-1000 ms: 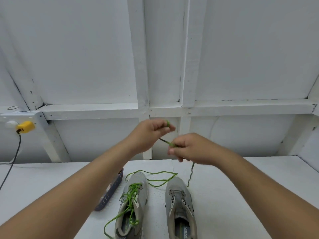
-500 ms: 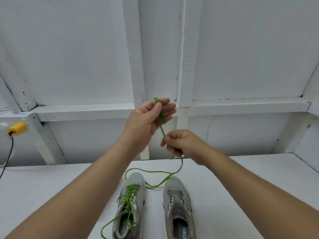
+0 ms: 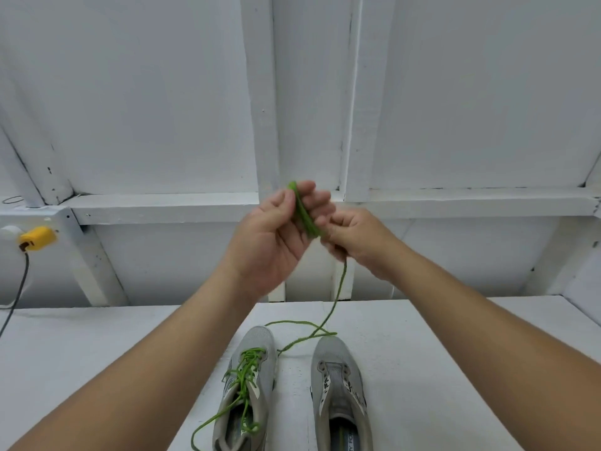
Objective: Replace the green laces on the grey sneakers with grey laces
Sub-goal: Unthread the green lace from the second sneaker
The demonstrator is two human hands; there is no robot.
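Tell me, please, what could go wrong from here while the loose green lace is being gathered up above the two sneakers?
The folded bundle of green lace sits loosely in the left hand; it could spring apart if the right hand tugs. The tail trails across the table between the shoes and might snag the right sneaker toe. It could also tangle with the left sneaker, which is still laced.

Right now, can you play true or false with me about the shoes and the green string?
1. The left sneaker has green laces. True.
2. The right sneaker has green laces too. False: its eyelets are empty.
3. The left hand holds a folded bundle of green lace. True.
4. The lace's loose end lies on the table. True.
5. The right hand rests on the table. False: it is raised, pinching the lace.
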